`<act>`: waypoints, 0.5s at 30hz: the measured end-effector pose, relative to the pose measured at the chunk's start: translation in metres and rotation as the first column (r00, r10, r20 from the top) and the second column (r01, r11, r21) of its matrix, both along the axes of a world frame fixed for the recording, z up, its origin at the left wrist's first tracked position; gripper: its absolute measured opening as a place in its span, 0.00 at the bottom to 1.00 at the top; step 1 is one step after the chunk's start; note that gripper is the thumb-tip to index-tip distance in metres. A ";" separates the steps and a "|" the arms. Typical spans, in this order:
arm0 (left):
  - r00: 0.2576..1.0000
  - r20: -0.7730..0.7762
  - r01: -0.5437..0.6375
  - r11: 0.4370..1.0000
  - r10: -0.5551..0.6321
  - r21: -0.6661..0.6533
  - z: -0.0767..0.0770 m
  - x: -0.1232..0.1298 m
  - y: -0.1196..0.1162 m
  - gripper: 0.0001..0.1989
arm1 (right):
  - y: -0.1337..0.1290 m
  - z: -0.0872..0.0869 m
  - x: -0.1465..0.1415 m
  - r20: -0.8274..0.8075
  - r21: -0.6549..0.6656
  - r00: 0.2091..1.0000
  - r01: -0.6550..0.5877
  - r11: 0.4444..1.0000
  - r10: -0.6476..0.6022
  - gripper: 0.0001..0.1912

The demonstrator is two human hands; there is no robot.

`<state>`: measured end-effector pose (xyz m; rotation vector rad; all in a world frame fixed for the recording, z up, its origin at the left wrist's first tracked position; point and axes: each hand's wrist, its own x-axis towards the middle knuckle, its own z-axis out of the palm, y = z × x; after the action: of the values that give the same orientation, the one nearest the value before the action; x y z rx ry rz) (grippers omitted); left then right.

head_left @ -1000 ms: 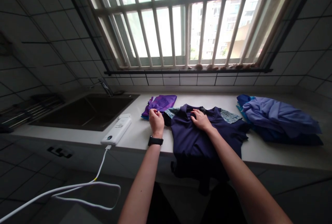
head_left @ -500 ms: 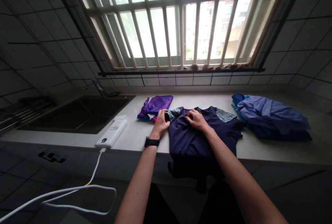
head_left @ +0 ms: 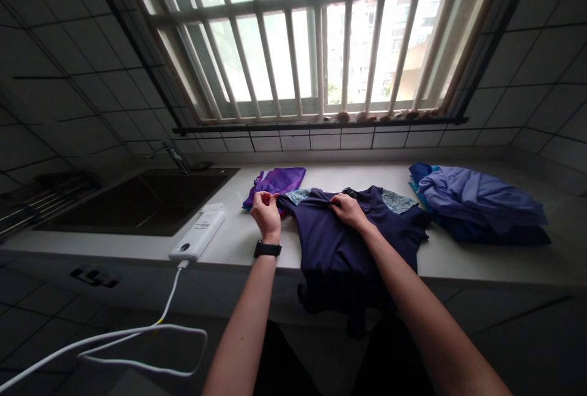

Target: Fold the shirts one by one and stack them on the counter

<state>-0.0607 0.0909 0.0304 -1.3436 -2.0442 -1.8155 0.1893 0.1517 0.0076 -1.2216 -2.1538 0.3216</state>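
A dark navy shirt (head_left: 339, 243) with light patterned shoulder patches lies spread on the white counter, its lower part hanging over the front edge. My left hand (head_left: 266, 212), with a black watch on the wrist, pinches the tip of the shirt's left sleeve and draws it out sideways. Near the neckline, my right hand (head_left: 349, 209) is closed on a fold of the same shirt. Just behind my left hand sits a folded purple garment (head_left: 287, 179), partly covered by the hand and sleeve.
Purple-blue clothes (head_left: 481, 200) are heaped at the right of the counter (head_left: 257, 255). On the left are a dark sink (head_left: 137, 200) with a faucet (head_left: 177, 154) and a white power bank (head_left: 198, 232) with a white cable (head_left: 172, 292). A barred window (head_left: 316, 47) is behind.
My left hand has moved left and slightly up, pulling the shirt's sleeve outward so it lies extended. My right hand stays almost in place near the neckline.
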 end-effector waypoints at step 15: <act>0.953 -0.260 0.128 0.985 -0.153 -0.113 0.000 0.012 0.003 0.09 | -0.010 0.015 0.001 -0.071 -0.156 0.997 -0.024 0.987 0.013 0.21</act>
<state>-0.0490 0.0938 0.0307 -1.6967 -1.9571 -1.4995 0.1898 0.1414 0.0231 -1.2571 -2.1134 0.5432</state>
